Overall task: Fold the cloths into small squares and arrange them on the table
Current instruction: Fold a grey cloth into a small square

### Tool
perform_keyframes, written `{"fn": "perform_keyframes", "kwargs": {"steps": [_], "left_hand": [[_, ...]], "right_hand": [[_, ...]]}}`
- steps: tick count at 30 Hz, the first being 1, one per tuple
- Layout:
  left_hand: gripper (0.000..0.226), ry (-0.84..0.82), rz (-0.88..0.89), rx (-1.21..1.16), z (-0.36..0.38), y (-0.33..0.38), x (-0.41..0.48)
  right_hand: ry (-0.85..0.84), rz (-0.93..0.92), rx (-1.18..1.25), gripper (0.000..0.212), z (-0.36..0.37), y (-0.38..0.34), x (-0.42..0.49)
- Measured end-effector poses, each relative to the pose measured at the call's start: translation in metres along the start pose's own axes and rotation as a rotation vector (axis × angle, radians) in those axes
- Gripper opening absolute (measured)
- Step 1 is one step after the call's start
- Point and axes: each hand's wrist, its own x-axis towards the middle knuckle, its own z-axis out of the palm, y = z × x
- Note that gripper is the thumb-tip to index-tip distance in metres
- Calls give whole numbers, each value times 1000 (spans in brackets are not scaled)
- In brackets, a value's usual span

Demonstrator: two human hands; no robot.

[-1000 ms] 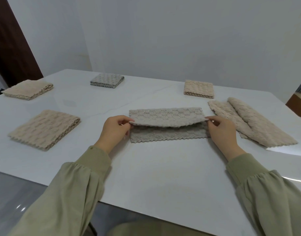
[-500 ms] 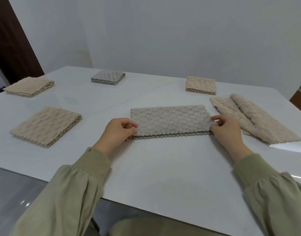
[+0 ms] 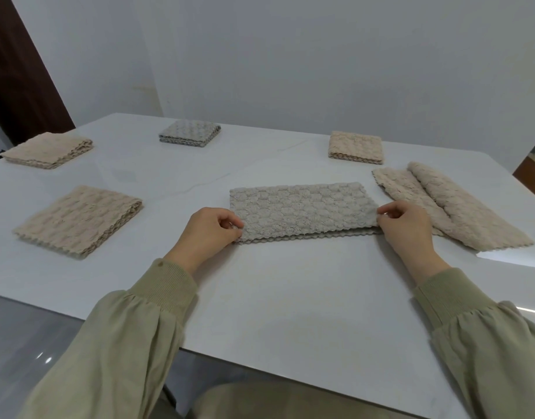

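At opposite ends, left hand [image 3: 208,234] and right hand [image 3: 406,228] pinch the grey cloth [image 3: 302,208].

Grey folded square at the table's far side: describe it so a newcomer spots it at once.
On the white table, look to the far edge by the wall. The grey folded square sits left of centre there, with a beige square off to its right. Of the four finished squares, it alone is grey.

Left hand [image 3: 210,229], right hand [image 3: 406,226], fingers [image 3: 229,221] curled, apparently pinching cloth [image 3: 302,208]
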Motion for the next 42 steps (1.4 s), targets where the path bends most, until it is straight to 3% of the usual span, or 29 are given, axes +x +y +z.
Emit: {"fn": "perform_keyframes", "kwargs": {"steps": [6, 19, 27, 31, 37, 42], "left_hand": [[11, 14, 5, 59, 1, 1, -1], [11, -22, 37, 119, 0, 3, -2], [16, -24, 66, 108, 0, 5, -4], [16, -6, 72, 161, 2, 5, -4], [17, 21, 71, 157, 3, 4, -3], [16, 2, 72, 227, 5, 6, -3]], "right_hand": [[-40, 6, 28, 11, -5, 3, 0], [-55, -86, -287, 7, -5, 5, -1], [0, -89, -267, 19, -5, 1, -5], [-50, -85, -333, 19, -4, 1, -6], [25, -137, -292, 17, -6, -6, -10], [-94, -89, -445, 14, -2, -1, -6]]}}
